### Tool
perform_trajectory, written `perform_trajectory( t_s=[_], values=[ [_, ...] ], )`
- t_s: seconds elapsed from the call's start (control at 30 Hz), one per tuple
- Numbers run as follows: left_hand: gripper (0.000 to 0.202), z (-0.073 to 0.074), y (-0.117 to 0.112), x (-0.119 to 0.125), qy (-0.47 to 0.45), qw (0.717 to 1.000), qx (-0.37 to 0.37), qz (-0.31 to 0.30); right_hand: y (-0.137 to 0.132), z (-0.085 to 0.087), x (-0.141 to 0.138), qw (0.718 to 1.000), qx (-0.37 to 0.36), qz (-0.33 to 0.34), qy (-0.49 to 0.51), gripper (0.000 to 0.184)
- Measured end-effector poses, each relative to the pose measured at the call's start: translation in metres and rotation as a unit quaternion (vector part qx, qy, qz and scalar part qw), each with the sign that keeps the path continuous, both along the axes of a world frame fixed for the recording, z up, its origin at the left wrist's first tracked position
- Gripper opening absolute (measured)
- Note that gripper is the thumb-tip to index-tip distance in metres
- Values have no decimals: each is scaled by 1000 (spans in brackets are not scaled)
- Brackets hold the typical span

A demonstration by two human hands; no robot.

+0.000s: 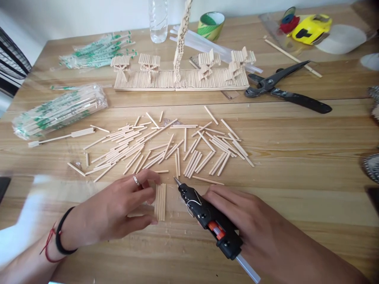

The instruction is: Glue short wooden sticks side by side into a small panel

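My right hand [245, 213] is wrapped round a black hot glue gun [204, 213], with a clear glue stick [248, 269] poking from its back end. The gun's metal nozzle points up and left, toward the loose sticks. My left hand [118, 207] curves round the left side of a small panel of wooden sticks [160, 202] lying flat on the table. The thumb is at its lower end and the fingertips at its upper end. Just beyond both hands, many short cut wooden sticks [194, 163] lie scattered.
Behind stands a stick-built model [160, 81] with a tall upright piece. Black pliers [284, 88] lie to its right, near a yellow tape measure [310, 29]. Wrapped stick bundles [60, 110] lie left. A plastic bottle [158, 21] and a green tape roll [211, 27] stand behind.
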State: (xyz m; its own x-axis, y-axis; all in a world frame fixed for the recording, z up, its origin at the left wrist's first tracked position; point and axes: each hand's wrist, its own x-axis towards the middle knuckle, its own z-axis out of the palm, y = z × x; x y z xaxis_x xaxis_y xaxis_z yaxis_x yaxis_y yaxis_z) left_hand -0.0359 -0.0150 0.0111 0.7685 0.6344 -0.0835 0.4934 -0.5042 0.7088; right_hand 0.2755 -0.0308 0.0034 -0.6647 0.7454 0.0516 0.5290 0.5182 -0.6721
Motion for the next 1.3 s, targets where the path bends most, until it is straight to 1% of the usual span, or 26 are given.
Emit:
perform_trajectory(
  t_s=[0.3, 0.47, 0.7, 0.83, 1.0, 1.17, 1.3],
  values=[
    [6, 2, -1, 1, 7, 1000, 10, -5, 2, 4, -1, 1000, 9, -3, 1, 34],
    [8, 1, -1, 0, 6, 1000, -2, -2, 0, 3, 0, 1000, 8, -11, -5, 34],
    [12, 0, -2, -2, 4, 1000, -16, 5, 3, 7, -4, 1000, 6, -19, 18, 36],
    [14, -1, -2, -3, 1, 1000, -19, 10, 5, 4, -5, 1000, 5, -16, 19, 34],
    [20, -1, -1, -2, -14, 1000, -20, 8, 2, 1, -2, 1000, -9, -8, 2, 34],
    [15, -2, 0, -1, -18, 1000, -13, 12, 1, 1, -1, 999, -41, -10, -10, 36],
    [14, -3, -1, -2, -21, 1000, -4, 10, 2, 0, 0, 998, -56, -4, -17, 34]
  ],
)
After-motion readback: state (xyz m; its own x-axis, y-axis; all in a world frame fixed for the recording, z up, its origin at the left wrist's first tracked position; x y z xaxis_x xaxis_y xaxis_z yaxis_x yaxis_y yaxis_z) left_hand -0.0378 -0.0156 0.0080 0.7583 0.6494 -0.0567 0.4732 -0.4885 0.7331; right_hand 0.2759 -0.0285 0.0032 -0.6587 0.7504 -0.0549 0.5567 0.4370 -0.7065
